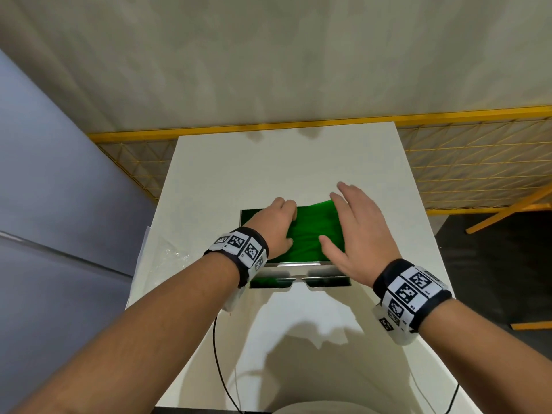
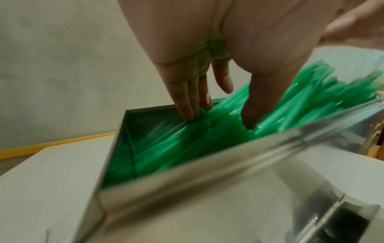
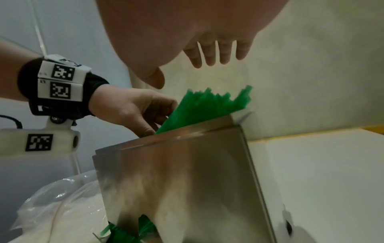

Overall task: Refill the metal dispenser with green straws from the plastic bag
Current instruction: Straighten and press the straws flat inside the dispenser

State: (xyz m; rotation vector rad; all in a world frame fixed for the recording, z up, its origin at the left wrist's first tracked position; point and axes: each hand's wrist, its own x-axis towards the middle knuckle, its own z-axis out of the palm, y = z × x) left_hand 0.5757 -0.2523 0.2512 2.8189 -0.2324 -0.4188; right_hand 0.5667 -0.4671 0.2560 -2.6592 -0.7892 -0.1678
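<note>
At centre frame the green straws point(image 1: 313, 231) lie slanted in the metal dispenser point(image 1: 301, 265), right ends raised beneath the right hand point(image 1: 355, 231)'s flat, empty grip, while the left hand point(image 1: 274, 225)'s straight fingers press the low ends.

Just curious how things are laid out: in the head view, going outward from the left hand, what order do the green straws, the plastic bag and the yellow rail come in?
1. green straws: under the left hand, in the metal dispenser.
2. plastic bag: beside the dispenser, at the table's left edge.
3. yellow rail: beyond the table's far end.
</note>
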